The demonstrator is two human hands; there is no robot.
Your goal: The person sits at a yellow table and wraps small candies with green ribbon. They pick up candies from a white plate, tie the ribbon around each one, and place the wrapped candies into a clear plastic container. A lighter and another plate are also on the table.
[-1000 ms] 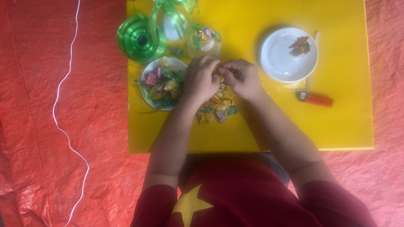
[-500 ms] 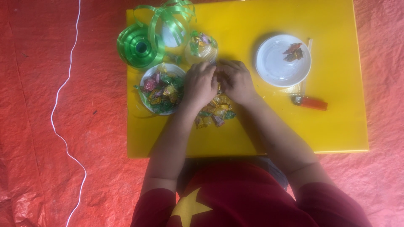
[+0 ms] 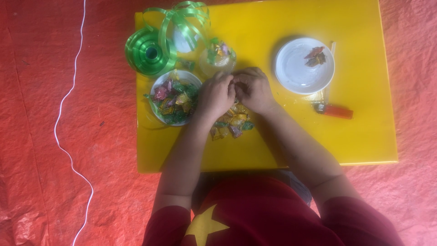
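Two hands pinched together over a heap of wrapped sweets on a yellow surface.

The left hand [image 3: 216,94] and right hand [image 3: 254,89] meet fingertip to fingertip, each grip curled nearly shut around something small between them; what it is stays hidden by the fingers. Directly under and just behind the grips lies a loose pile of foil-wrapped sweets [image 3: 231,123] on the yellow surface [image 3: 364,132]. Touching the left hand's outer side is a white bowl of sweets [image 3: 174,97], and just ahead of the fingertips stands a small clear jar [image 3: 218,57] with sweets inside. Further ahead to the left sits a green ribbon roll [image 3: 150,52]. Well off the right hand's side are a white plate [image 3: 300,68] bearing a few wrappers and an orange lighter [image 3: 333,110].
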